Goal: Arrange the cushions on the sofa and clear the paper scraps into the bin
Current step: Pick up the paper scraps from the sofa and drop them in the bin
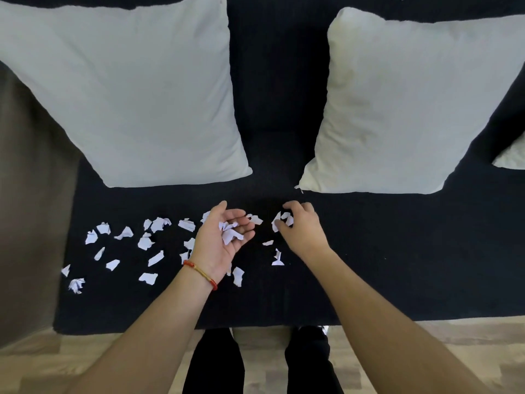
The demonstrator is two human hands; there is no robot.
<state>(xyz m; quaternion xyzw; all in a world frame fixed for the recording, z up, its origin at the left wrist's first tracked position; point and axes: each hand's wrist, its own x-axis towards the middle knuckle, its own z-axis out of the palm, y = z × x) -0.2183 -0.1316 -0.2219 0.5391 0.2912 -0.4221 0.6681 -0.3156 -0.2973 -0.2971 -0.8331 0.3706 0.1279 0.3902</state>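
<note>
Two white cushions lean upright against the black sofa's back, one at the left and one at the right. Several white paper scraps lie scattered across the dark seat, mostly left of centre. My left hand is held palm up, cupped, with a few scraps lying in it. My right hand is palm down on the seat, its curled fingers pinching scraps in front of the right cushion. No bin is in view.
A third white cushion's corner shows at the far right edge. The sofa's brown side is at the left. Wooden floor runs along the seat's front edge, with my dark-trousered legs standing there.
</note>
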